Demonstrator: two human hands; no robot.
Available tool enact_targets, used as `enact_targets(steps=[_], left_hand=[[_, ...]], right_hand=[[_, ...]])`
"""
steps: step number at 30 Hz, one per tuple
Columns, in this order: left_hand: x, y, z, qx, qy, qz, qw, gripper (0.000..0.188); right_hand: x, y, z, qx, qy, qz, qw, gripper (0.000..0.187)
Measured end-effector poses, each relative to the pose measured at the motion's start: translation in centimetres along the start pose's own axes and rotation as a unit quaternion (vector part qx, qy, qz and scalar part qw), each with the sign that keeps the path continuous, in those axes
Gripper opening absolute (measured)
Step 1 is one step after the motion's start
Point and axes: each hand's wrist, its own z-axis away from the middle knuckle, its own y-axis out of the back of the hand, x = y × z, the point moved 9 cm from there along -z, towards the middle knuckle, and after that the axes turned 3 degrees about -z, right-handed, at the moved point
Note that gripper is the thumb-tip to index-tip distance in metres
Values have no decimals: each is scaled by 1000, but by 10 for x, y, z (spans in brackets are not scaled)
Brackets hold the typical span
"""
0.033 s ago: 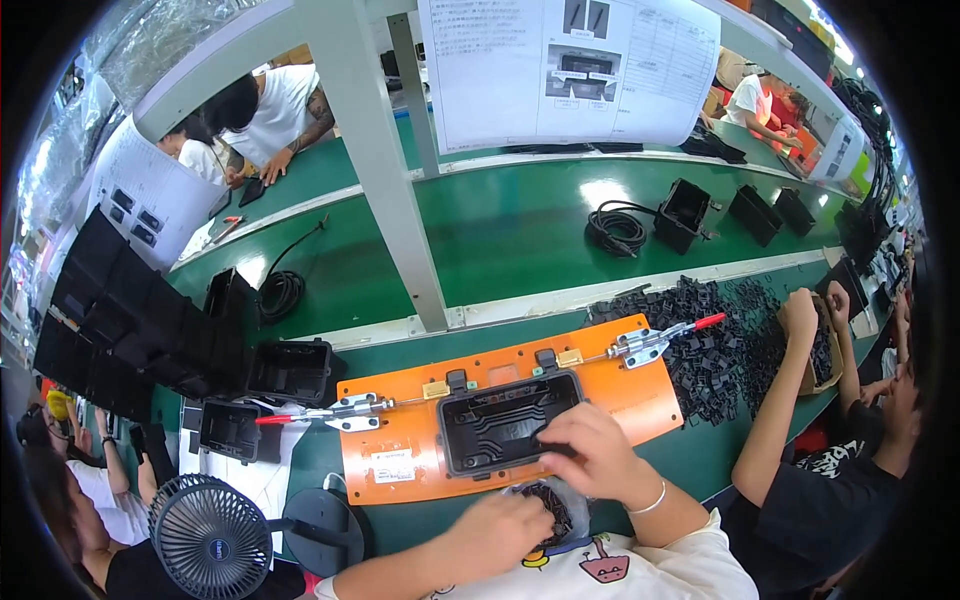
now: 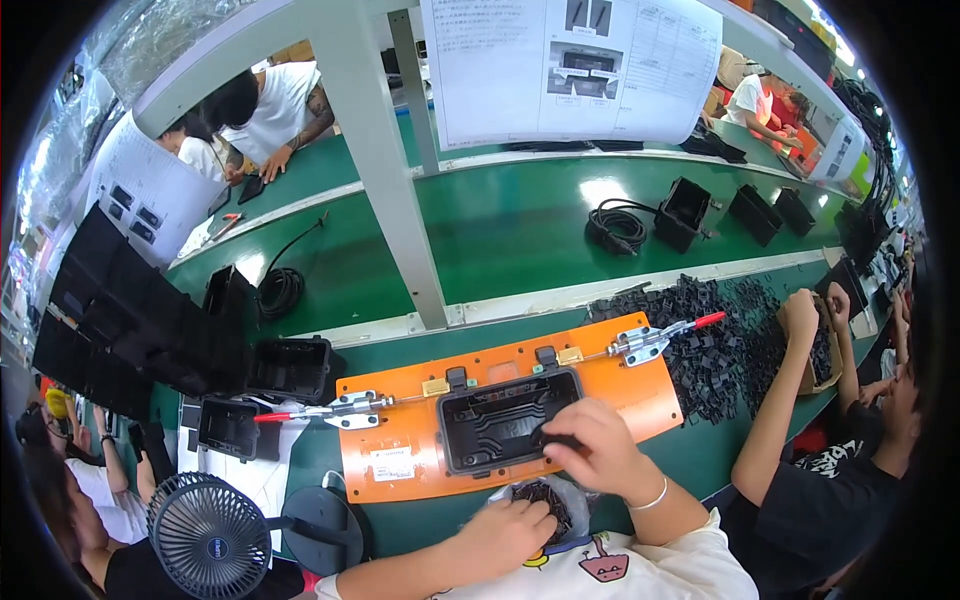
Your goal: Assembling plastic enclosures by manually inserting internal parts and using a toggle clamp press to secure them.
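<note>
A black rectangular plastic box lies with its hollow side up in an orange fixture plate. My right hand is over the box's near right corner, thumb and forefinger closed in a pinch; whatever is between them is too small to make out. Close to my body, a clear plastic bag holds small dark parts. My left hand rests at the bag with its fingers curled over the parts and the fingertips hidden. Silver toggle clamps with red handles, a left clamp and a right clamp, flank the box.
A heap of small black parts covers the table at right, beside a co-worker's hands. Black boxes and a fan stand at left. A grey post rises behind the fixture; a coiled cable lies beyond.
My left hand has shifted very slightly at the bag. The right hand's fingers have moved a little over the box corner; the box stays in place.
</note>
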Motion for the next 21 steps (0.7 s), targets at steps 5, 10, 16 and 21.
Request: enact_targets(steps=[5, 10, 16, 21], left_hand=[[-16, -54, -3, -95, -5, -124, 988, 12], [-24, -59, 0, -108, 3, -117, 987, 11], [-20, -43, 1, -34, -15, -104, 994, 13], [-31, 22, 12, 196, 109, 128, 966, 9]], right_hand=[[5, 3, -2, -3, -19, 27, 999, 20], [-2, 1, -3, -33, 0, 30, 999, 21], [-14, 10, 3, -30, 0, 29, 999, 24], [-31, -1, 17, -86, -25, -70, 994, 23]])
